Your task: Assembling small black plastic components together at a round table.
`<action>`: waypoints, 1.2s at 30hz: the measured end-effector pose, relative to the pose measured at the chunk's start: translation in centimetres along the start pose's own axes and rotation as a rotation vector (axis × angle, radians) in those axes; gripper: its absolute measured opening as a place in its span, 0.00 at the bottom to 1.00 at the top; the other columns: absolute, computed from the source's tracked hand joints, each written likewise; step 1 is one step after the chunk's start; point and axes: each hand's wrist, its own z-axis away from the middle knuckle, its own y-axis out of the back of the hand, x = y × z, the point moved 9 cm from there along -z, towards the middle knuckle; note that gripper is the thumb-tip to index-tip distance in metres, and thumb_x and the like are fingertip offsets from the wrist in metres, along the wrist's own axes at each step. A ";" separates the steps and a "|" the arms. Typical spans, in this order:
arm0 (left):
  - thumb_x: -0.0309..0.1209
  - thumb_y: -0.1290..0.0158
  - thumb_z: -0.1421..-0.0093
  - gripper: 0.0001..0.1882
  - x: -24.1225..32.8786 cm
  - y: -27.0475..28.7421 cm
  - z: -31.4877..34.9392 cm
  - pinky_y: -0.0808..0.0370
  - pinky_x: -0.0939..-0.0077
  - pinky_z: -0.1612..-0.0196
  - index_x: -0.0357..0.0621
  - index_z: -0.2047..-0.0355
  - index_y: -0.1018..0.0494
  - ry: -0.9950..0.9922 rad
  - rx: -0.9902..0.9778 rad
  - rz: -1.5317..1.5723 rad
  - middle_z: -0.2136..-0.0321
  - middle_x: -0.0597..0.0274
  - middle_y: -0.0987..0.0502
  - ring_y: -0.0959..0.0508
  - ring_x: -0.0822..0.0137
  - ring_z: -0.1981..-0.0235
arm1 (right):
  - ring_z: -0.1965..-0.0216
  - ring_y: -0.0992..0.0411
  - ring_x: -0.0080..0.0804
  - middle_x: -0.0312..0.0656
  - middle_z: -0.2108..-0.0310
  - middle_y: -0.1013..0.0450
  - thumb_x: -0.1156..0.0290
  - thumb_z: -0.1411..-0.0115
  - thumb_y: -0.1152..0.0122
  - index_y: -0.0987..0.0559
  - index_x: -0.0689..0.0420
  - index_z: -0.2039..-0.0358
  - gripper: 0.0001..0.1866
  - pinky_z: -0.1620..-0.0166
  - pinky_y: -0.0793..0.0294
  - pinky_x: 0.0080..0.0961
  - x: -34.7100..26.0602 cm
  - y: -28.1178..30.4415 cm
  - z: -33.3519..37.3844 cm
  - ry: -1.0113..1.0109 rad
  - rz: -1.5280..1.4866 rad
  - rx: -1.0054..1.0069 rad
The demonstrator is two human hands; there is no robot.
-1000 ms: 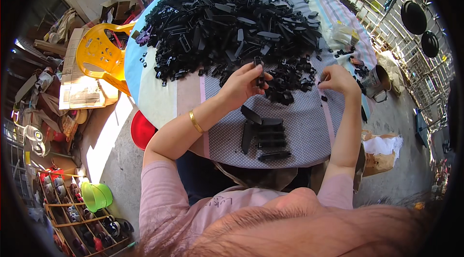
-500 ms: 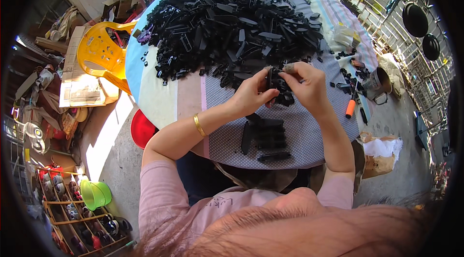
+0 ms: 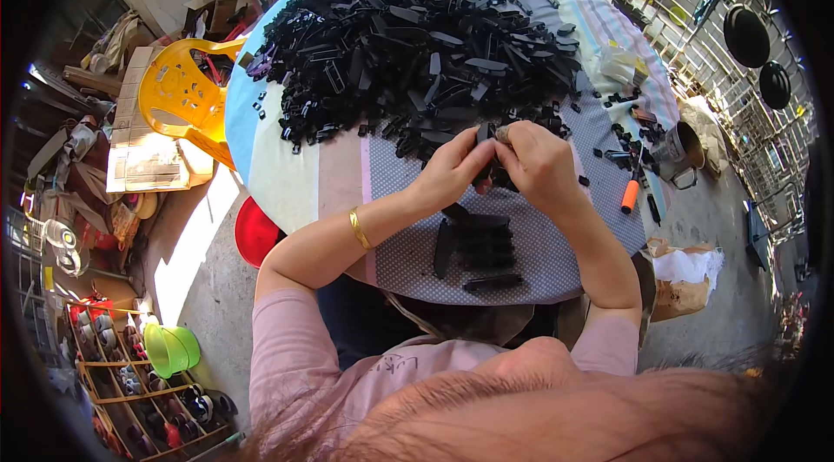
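Observation:
Both hands meet at the front edge of a large heap of black plastic parts [image 3: 408,36]. My left hand [image 3: 452,168], below a gold bangle [image 3: 358,227], grips a black plastic piece [image 3: 486,133] that stands up between its fingers. My right hand [image 3: 534,162] is closed against the same piece, thumb and fingertips pressed together; its grip is partly hidden. Just in front of me on the dotted cloth lies a small group of black parts [image 3: 486,246], several side by side, with a single long part [image 3: 493,283] nearest the edge.
The round table has a patterned cloth [image 3: 343,192]. Right of my hands lie an orange-handled screwdriver [image 3: 630,196], small black bits [image 3: 618,153] and a metal mug [image 3: 682,152]. A yellow chair [image 3: 178,93] and a red stool [image 3: 255,232] stand at the left.
My right hand has moved left and turned inward, closing up against my left hand. The left thumb has risen onto the black piece. The parts on the table look the same.

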 end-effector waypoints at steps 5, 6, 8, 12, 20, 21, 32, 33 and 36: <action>0.36 0.61 0.36 0.15 1.1 1.4 0.4 0.32 0.75 0.78 0.35 0.62 0.32 0.041 0.164 -0.362 0.84 0.58 0.30 0.28 0.68 0.82 | 0.76 0.30 0.38 0.43 0.78 0.33 0.73 0.48 0.47 0.32 0.61 0.75 0.06 0.75 0.30 0.28 -0.2 -2.2 0.6 -0.018 0.262 -0.124; 0.36 0.61 0.36 0.15 1.1 1.4 0.5 0.32 0.75 0.78 0.35 0.62 0.32 0.041 0.162 -0.363 0.84 0.58 0.30 0.28 0.68 0.82 | 0.77 0.30 0.35 0.42 0.79 0.33 0.72 0.47 0.49 0.32 0.60 0.76 0.06 0.75 0.30 0.26 0.1 -3.2 1.0 -0.020 0.368 -0.193; 0.35 0.59 0.36 0.15 3.1 1.0 0.7 0.32 0.72 0.76 0.33 0.63 0.31 -0.156 0.193 -0.743 0.83 0.52 0.29 0.29 0.61 0.82 | 0.77 0.30 0.38 0.43 0.79 0.34 0.72 0.47 0.49 0.33 0.60 0.77 0.06 0.75 0.31 0.29 0.6 -4.1 1.5 -0.033 0.311 -0.251; 0.33 0.58 0.38 0.14 3.7 0.8 0.3 0.31 0.66 0.74 0.32 0.64 0.31 -0.178 0.138 -0.842 0.81 0.45 0.30 0.29 0.52 0.80 | 0.77 0.31 0.43 0.46 0.79 0.35 0.73 0.46 0.50 0.34 0.60 0.77 0.06 0.75 0.32 0.33 1.2 -4.6 1.7 0.035 0.081 -0.364; 0.33 0.57 0.40 0.14 4.2 1.1 1.0 0.32 0.57 0.72 0.35 0.76 0.32 -0.196 0.222 -0.808 0.80 0.44 0.28 0.28 0.44 0.75 | 0.77 0.30 0.39 0.44 0.80 0.33 0.72 0.47 0.50 0.33 0.60 0.77 0.06 0.75 0.30 0.30 0.3 -5.2 1.9 0.012 0.093 -0.316; 0.33 0.57 0.40 0.14 4.2 1.0 1.0 0.32 0.57 0.72 0.35 0.76 0.32 -0.196 0.222 -0.807 0.80 0.44 0.28 0.28 0.44 0.75 | 0.78 0.31 0.39 0.44 0.80 0.33 0.72 0.47 0.50 0.33 0.60 0.77 0.06 0.75 0.30 0.30 0.2 -5.1 1.9 0.028 0.101 -0.307; 0.35 0.61 0.37 0.15 1.0 2.3 -1.1 0.29 0.68 0.74 0.35 0.68 0.30 0.074 0.023 -0.471 0.81 0.52 0.26 0.26 0.56 0.79 | 0.73 0.29 0.43 0.47 0.77 0.31 0.68 0.45 0.48 0.30 0.62 0.76 0.10 0.71 0.30 0.32 1.9 -3.3 0.4 -0.132 -0.022 -0.381; 0.37 0.63 0.35 0.16 -0.5 2.5 -1.0 0.28 0.70 0.74 0.36 0.65 0.30 0.243 -0.039 -0.208 0.80 0.55 0.25 0.25 0.61 0.79 | 0.71 0.28 0.44 0.48 0.76 0.30 0.66 0.45 0.47 0.29 0.62 0.74 0.11 0.70 0.31 0.33 2.5 -2.7 0.1 -0.180 -0.165 -0.405; 0.40 0.64 0.35 0.19 0.3 1.9 -1.1 0.25 0.70 0.67 0.39 0.53 0.35 0.310 0.028 0.342 0.72 0.60 0.27 0.24 0.65 0.71 | 0.73 0.29 0.44 0.48 0.76 0.28 0.63 0.46 0.44 0.25 0.62 0.71 0.13 0.70 0.32 0.30 7.4 0.4 0.2 -0.344 -0.242 -0.181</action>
